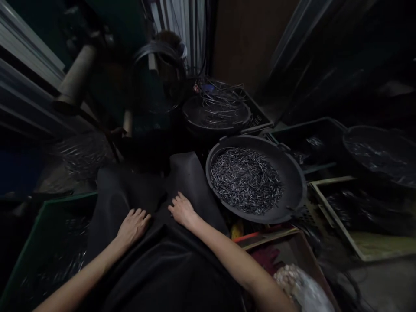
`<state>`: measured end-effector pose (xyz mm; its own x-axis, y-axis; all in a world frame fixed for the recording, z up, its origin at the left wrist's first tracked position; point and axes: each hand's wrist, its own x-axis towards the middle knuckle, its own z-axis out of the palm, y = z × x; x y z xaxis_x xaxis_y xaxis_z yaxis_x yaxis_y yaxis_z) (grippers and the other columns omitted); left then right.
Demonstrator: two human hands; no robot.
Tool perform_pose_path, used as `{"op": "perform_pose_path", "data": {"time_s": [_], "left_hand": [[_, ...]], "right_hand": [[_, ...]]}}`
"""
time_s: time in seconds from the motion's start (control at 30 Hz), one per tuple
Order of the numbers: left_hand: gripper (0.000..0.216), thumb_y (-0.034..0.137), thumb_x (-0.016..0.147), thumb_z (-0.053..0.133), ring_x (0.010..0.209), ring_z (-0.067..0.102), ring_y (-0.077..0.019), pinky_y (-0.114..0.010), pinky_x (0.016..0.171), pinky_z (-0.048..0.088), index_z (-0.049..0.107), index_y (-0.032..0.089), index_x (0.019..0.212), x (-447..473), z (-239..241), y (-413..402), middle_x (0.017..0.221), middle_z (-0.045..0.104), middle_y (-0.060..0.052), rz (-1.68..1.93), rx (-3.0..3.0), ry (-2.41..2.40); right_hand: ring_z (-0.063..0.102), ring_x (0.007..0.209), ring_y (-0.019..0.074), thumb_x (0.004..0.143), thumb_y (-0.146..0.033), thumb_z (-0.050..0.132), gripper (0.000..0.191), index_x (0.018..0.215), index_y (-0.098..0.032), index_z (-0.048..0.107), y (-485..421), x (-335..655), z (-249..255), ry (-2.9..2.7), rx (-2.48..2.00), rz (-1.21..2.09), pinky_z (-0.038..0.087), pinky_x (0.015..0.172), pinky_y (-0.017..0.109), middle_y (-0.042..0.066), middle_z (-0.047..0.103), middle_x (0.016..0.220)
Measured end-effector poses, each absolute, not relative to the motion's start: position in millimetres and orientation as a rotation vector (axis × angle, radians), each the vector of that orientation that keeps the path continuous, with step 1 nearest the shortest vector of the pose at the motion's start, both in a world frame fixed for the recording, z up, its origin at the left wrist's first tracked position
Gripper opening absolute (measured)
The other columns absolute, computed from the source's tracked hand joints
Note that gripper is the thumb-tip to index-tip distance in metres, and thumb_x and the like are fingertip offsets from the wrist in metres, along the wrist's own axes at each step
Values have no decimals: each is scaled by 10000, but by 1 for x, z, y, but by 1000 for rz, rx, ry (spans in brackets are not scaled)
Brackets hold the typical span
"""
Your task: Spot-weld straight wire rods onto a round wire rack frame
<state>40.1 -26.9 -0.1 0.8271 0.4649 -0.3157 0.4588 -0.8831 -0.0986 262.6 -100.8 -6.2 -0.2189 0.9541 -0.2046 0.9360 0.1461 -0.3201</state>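
My left hand lies on a black apron over my lap, its fingers stretched out and slightly bent. On the apron's other side rests my right hand, fingers apart and pointing up and left. Neither holds anything. Right of my knee tilts a dark round basin with short thin metal pieces heaped in it, shiny and nail-like. The basin stands apart from my right hand.
Behind the basin, another bowl bears long wires. A green crate stands at left, a yellowish crate at right. An open box holds a clear plastic bag. Machine parts rise ahead at left.
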Motion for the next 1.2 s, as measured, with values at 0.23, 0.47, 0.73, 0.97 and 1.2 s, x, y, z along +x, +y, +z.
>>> {"op": "perform_pose_path", "data": {"time_s": [0.23,0.47,0.73,0.97,1.2], "left_hand": [[355,225,857,365,1019,553,-261,-406,830,458,650,223,1069,-52,3,-86,1099,613,-124,353,-2997,-1010],[474,482,874,383,1075,487,-305,-428,867,422,543,191,1213,42,59,62,1202,521,-151,-96,-2811,-1364],[435,439,870,396,1244,394,-300,-507,1059,215,599,135,1105,30,-5,132,1201,566,-157,36,-2899,-1285],[391,383,897,375,1330,314,-268,-480,1095,189,537,178,1188,2,-16,88,1325,500,-94,-365,-2936,-1431],[415,379,878,426,1239,432,-286,-497,1055,292,505,147,1213,1,-8,79,1249,537,-135,-663,-2906,-1696]], "right_hand": [[251,1346,229,891,-337,500,378,1251,-226,529,-184,221,-8,-1939,-1914,334,216,1116,432,59,368,1421],[543,1069,138,924,-284,419,261,1116,-202,576,-174,298,34,-1292,-1851,177,431,948,294,58,607,1123],[563,916,235,817,-298,532,302,1067,-146,610,-202,413,20,-1236,-2759,135,385,856,366,131,632,1013],[571,790,171,770,-112,519,193,873,-166,673,-189,425,31,-1333,-2835,95,267,917,389,80,683,831],[592,783,150,889,-506,379,523,980,-90,682,-166,497,192,-1261,-2807,-184,362,745,317,145,675,915]]}}
